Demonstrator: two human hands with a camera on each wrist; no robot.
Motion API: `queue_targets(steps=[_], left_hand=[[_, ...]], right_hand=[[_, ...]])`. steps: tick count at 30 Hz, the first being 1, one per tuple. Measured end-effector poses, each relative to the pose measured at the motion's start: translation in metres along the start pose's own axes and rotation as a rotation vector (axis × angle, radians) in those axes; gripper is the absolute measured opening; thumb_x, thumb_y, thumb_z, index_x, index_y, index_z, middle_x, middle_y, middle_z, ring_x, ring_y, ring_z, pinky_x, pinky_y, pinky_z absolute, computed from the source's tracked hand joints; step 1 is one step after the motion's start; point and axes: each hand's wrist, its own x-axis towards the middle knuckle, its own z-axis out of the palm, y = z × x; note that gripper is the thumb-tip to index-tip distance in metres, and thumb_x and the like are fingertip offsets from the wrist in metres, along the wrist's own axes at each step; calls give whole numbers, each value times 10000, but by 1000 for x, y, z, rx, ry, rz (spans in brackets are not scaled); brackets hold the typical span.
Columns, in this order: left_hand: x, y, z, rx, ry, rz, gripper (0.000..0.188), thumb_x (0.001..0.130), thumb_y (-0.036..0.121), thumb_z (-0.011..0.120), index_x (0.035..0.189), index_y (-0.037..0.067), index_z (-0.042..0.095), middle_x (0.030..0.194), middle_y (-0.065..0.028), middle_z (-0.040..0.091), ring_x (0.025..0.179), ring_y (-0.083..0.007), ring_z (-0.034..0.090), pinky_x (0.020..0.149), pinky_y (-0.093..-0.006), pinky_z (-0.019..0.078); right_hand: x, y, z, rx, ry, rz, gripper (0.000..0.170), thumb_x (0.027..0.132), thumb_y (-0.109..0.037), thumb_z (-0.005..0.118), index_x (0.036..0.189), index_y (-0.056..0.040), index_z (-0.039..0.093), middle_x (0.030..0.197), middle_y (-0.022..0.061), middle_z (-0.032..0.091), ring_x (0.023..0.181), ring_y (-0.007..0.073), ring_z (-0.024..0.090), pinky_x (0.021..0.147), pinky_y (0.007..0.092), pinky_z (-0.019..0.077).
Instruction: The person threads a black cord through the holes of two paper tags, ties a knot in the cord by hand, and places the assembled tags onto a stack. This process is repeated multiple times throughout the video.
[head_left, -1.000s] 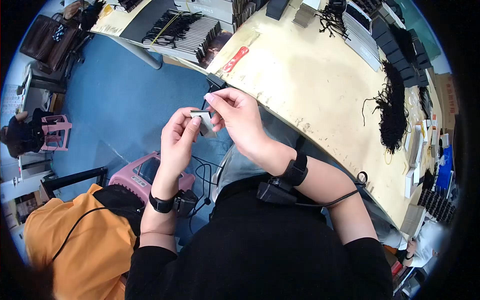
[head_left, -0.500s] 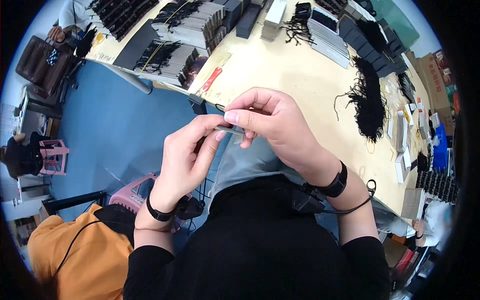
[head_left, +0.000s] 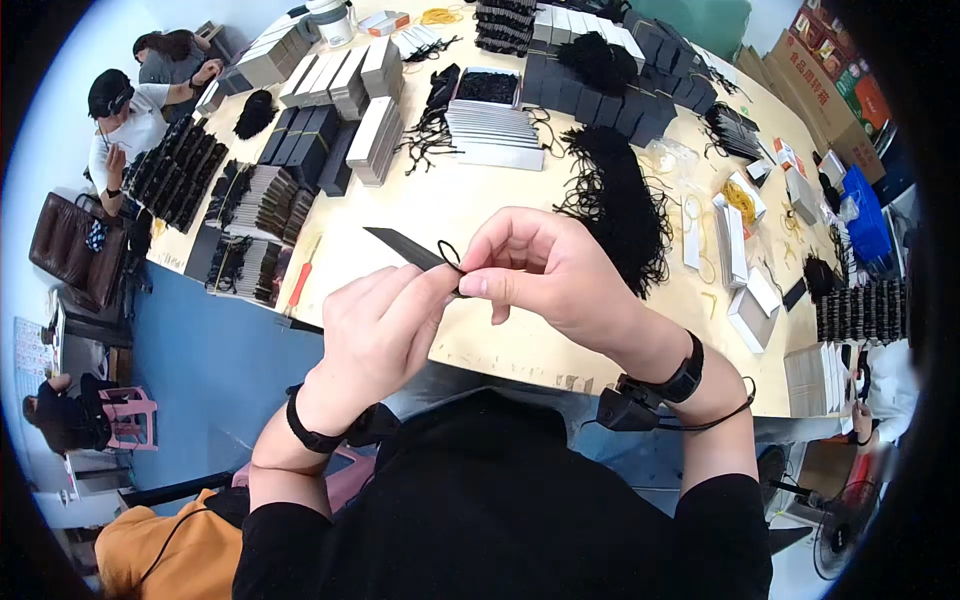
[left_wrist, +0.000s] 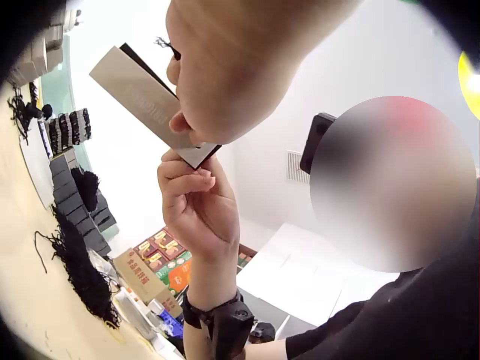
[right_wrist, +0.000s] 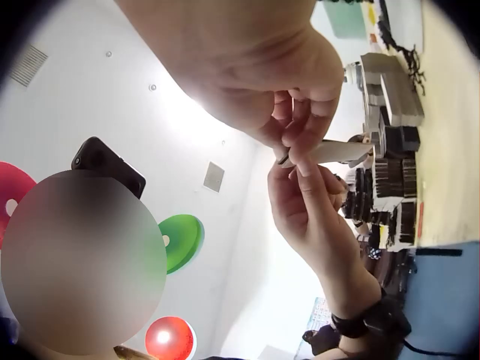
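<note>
My left hand grips a narrow folded hang tag, its dark face up and one end pointing away to the left. In the left wrist view the tag shows a pale grey face with faint lettering and a dark layer behind. A small loop of black cord stands up at the tag's near end. The right hand pinches the cord there between thumb and forefinger, its fingertips meeting those of the left hand. Curled fingers hide most of the cord and that end of the tag.
Beyond the hands lies a pale table. It carries a heap of black cords, a stack of grey-white tags, dark boxes and an open white box. A red-handled tool lies near the left edge. Other people sit at far left.
The head view has tipped up, showing more table. Both hands now appear over the table's near edge instead of the floor. The tag has turned from pale face to dark face, and the cord loop shows.
</note>
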Motion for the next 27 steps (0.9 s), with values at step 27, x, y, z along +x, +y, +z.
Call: queue_targets(steps=[27], left_hand=[[18,-82,12,-1308,-295,-781,189,911,96,422,1078,19,466,627,3,492,495,-23,355,460,-158,268]], right_hand=[[62,17,-31,762,139,-209,166,806,-61,520,970,-47,509,814,37,547,864,161,521,860,291,401]])
